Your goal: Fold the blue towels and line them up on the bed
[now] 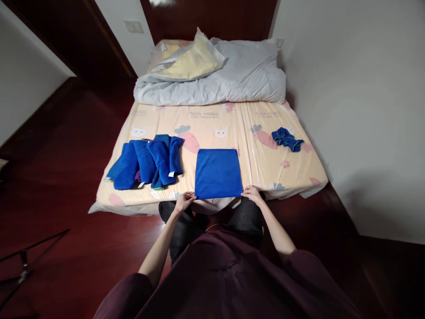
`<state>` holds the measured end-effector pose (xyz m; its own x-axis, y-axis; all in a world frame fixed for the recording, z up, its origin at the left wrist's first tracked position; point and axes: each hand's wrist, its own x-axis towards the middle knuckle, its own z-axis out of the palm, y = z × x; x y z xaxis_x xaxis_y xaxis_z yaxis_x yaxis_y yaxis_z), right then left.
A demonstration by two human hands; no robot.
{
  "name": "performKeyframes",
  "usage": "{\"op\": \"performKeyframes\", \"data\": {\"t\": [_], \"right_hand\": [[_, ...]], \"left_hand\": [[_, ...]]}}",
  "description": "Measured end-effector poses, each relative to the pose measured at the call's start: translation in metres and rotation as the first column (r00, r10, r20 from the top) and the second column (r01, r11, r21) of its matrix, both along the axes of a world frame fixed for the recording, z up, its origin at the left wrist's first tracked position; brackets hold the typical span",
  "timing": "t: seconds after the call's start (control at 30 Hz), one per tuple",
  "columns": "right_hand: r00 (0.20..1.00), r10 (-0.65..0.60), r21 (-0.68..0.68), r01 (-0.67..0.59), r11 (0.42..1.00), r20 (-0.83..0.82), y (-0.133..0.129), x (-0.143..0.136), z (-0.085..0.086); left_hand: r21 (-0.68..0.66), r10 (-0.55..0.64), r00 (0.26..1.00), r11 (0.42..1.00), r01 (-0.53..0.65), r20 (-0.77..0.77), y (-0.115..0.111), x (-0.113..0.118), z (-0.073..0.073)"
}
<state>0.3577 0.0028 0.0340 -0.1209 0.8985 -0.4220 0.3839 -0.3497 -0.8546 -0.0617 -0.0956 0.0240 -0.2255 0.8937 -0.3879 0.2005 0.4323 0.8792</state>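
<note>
A blue towel lies flat as a near square at the front edge of the bed, directly before me. My left hand pinches its near left corner. At the near right corner, my right hand has its fingers closed on the cloth. Left of it lies a heap of rolled or folded blue towels, with small white tags and a bit of purple showing. Off to the right sits a crumpled blue cloth with light green edging.
The bed has a pale yellow sheet printed with carrots and rabbits. A grey-white quilt and a yellowish pillow are bunched at its head. A white wall runs along the right. A black metal stand rests on the dark red floor.
</note>
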Motion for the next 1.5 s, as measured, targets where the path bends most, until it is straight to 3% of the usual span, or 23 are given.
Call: {"op": "performKeyframes", "data": {"t": [0.23, 0.43, 0.63, 0.77, 0.9, 1.03, 1.13, 1.37, 1.5], "right_hand": [[0.987, -0.141, -0.126, 0.130, 0.983, -0.081, 0.040, -0.023, 0.016], [0.980, -0.187, -0.079, 0.181, 0.980, -0.074, 0.093, -0.039, 0.024], [0.976, -0.206, -0.019, 0.205, 0.979, -0.069, 0.166, -0.059, 0.016], [0.969, -0.240, 0.011, 0.241, 0.971, -0.057, 0.215, -0.077, 0.003], [0.974, -0.224, 0.073, 0.223, 0.972, 0.010, 0.249, -0.088, -0.011], [0.985, -0.131, 0.164, 0.112, 0.980, 0.111, 0.263, -0.089, -0.021], [0.983, -0.103, 0.195, 0.072, 0.978, 0.154, 0.266, -0.088, -0.025], [0.980, -0.158, 0.162, 0.137, 0.977, 0.121, 0.274, -0.088, -0.027], [0.963, -0.186, 0.246, 0.135, 0.960, 0.197, 0.279, -0.087, -0.033]], "left_hand": [[-0.035, 0.051, 0.999, 0.998, -0.051, -0.010, 0.067, -0.005, 0.008], [-0.065, 0.103, 0.994, 0.992, -0.105, -0.039, 0.139, -0.015, 0.004], [-0.072, 0.145, 0.982, 0.985, -0.155, -0.121, 0.219, -0.022, 0.003], [-0.008, 0.148, 0.969, 0.988, -0.152, -0.200, 0.258, -0.026, 0.004], [0.074, 0.071, 0.952, 0.996, -0.051, -0.298, 0.280, -0.030, 0.005], [0.067, -0.004, 0.900, 0.997, 0.037, -0.435, 0.292, -0.031, 0.005], [0.048, -0.005, 0.872, 0.998, 0.033, -0.489, 0.298, -0.030, 0.006], [0.126, 0.074, 0.871, 0.992, -0.014, -0.485, 0.312, -0.025, 0.007], [0.126, 0.066, 0.881, 0.992, -0.007, -0.468, 0.320, -0.021, 0.003]]}}
